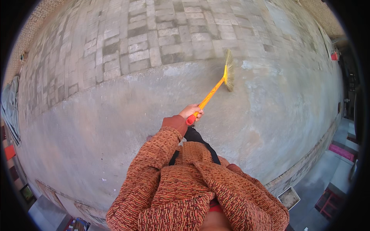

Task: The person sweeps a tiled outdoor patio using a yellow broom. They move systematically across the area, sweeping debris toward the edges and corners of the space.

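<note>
My left hand (189, 111) is closed around the upper end of a broom's orange-yellow handle (212, 93), just ahead of its red end cap (190, 120). The handle slants away to the upper right. At its far end a yellow holder (225, 72) carries the straw-coloured bristles (229, 70), fanned out at the border of smooth concrete and paving. By the right side of my woven jacket (185, 184), only a small part of my right hand (223, 160) shows; the jacket hides its fingers.
Concrete ground (121, 124) surrounds me, with brick paving (138, 37) beyond. To the right runs a raised edge (303, 160). Past it are a pale rectangular tray (289, 198), a pink strip (341, 152) and a red frame (329, 203). A grey sheet (11, 104) hangs or lies at far left.
</note>
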`<state>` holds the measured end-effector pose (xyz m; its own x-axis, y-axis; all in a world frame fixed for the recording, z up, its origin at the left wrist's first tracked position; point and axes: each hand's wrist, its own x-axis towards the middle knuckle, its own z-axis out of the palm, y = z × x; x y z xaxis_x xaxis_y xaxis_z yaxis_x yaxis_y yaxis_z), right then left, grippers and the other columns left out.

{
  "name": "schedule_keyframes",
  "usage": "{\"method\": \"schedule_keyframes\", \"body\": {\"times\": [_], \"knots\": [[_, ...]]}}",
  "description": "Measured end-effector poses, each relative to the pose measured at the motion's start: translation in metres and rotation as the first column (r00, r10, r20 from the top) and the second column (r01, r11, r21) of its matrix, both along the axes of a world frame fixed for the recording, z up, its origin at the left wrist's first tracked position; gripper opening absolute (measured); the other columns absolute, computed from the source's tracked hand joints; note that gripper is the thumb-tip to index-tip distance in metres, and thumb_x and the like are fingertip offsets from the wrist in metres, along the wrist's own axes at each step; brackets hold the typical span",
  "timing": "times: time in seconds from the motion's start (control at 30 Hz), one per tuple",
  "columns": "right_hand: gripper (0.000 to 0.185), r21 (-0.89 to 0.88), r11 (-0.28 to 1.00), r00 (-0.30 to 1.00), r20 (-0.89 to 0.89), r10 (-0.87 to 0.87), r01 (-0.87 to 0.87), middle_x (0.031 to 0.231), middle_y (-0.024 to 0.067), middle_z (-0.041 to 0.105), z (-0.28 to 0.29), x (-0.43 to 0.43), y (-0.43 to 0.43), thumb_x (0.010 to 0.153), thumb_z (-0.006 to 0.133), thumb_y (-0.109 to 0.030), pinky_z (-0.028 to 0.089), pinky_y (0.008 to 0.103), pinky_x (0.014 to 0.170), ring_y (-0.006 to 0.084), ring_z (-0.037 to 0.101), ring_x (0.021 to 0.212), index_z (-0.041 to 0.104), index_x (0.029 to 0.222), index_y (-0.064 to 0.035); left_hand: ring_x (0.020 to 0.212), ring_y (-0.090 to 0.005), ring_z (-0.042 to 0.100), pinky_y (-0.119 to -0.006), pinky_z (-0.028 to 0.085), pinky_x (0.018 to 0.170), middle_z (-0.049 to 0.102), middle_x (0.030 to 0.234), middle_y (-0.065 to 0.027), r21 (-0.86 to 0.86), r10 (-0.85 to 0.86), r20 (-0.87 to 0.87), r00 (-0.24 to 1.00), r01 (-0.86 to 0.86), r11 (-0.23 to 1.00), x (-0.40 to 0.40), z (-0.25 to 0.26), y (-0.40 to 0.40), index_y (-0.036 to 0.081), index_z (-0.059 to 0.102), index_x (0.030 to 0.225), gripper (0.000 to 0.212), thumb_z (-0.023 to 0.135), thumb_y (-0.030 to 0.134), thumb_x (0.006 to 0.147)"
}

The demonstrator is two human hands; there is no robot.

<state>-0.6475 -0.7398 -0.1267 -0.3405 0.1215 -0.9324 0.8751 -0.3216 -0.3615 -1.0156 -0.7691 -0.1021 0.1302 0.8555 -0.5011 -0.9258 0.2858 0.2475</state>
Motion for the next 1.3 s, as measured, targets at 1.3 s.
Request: {"method": "schedule_keyframes", "body": {"times": [1.3], "knots": [[0.055, 0.268, 0.905, 0.911, -0.162, 0.38, -0.33, 0.097, 0.0128, 0.053, -0.115, -0.05, 0.036, 0.074, 0.04, -0.05, 0.037, 0.0309, 0.074, 0.0245, 0.05, 0.088, 0.049, 0.104, -0.0053, 0.042, -0.0059, 0.038, -0.018, 0.035, 0.031, 0.044, 0.072, -0.0068, -0.169, 0.784, -0.303, 0.542, -0.84, 0.515, -0.01, 0.137, -0.402, 0.004, 0.033, 0.107, 0.04, 0.047, 0.002, 0.069]]}}
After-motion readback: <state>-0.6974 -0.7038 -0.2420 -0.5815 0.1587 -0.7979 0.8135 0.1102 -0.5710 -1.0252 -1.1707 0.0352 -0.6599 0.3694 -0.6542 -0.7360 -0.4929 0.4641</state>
